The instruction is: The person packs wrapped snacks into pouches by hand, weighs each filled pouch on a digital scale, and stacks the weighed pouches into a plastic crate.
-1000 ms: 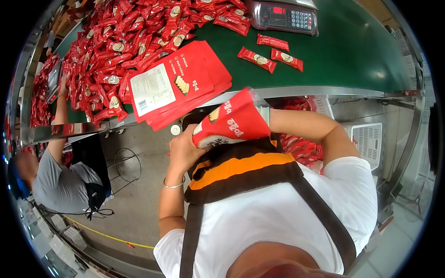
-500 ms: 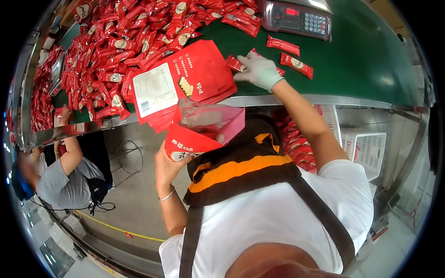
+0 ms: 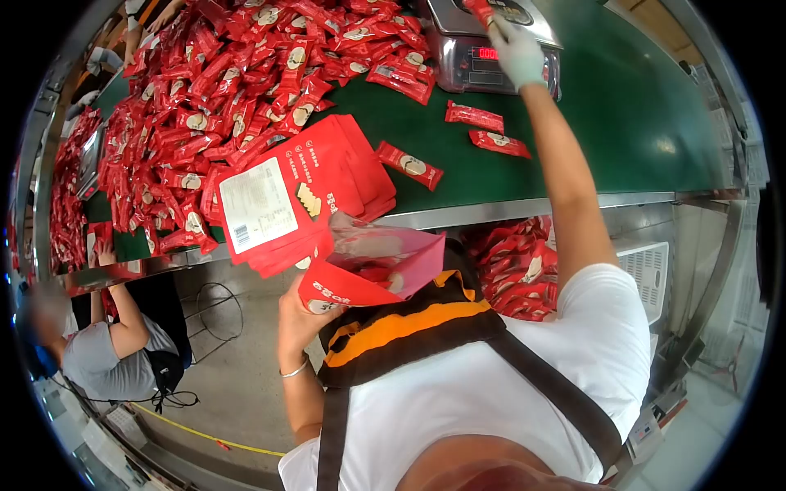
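Note:
My left hand (image 3: pixel 298 317) is closed on the lower side of a red snack pouch (image 3: pixel 348 285), which gapes at the top in front of my apron; red packets show dimly inside. My right hand (image 3: pixel 519 56), in a pale glove, reaches to the digital scale (image 3: pixel 460 65) at the back. Between its fingertips is a small red packet (image 3: pixel 478 10), held over the metal pan (image 3: pixel 524 18). Part of the scale's keypad is hidden by that hand. Three loose packets, among them one near the table edge (image 3: pixel 409 166), lie on the green tabletop (image 3: pixel 606 147).
A stack of flat red pouches (image 3: pixel 315 192) overhangs the table's metal edge (image 3: pixel 491 210). Behind it spreads a big heap of red packets (image 3: pixel 246 78). Below the table are more red packets (image 3: pixel 520 274) and a white crate (image 3: pixel 647 274). A co-worker (image 3: pixel 115 344) sits at left.
My right hand has gone from the table's front edge up to the scale with a packet, leaving another on the tabletop. My left hand still holds the pouch, now slightly lower in view.

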{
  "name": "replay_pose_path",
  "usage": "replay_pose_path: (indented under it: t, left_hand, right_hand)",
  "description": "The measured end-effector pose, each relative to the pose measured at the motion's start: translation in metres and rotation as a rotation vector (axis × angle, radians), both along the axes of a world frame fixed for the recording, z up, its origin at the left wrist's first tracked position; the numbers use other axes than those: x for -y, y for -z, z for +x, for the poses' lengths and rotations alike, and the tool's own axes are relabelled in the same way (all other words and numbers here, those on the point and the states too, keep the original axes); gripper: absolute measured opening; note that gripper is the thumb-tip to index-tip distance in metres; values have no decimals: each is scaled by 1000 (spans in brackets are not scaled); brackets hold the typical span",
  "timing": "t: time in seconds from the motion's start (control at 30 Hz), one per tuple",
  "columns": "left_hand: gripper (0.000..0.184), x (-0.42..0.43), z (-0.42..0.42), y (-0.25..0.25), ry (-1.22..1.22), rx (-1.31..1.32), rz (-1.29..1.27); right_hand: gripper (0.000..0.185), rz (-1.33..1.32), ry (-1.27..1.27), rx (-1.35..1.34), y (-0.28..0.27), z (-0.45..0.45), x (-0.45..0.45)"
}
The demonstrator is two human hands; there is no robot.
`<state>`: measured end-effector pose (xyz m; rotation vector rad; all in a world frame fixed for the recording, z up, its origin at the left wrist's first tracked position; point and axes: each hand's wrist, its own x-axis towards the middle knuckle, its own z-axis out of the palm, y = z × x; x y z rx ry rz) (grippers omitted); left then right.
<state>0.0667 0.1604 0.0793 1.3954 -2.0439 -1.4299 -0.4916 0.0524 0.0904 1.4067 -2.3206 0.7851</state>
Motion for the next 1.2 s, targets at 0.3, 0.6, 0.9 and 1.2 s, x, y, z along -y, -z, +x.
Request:
replay_pose_path:
  t: [0.3,0.6,0.9,1.2]
  left_hand:
    - [53,-15,11,18,-118,-81,76]
    - [53,4,3,12,14,-26,67]
    - [51,-3,6,17,-24,-59,95]
    - [60,0,-1,19,-22,-51,-51]
  right_hand:
    - [41,-343,153,8,-6,-79,-20]
    - [42,-316,370,222,17,-89,-95]
    - [38,-149,260,184,-28,-74,-31]
    - [37,313,-31,106,-6,-44,53]
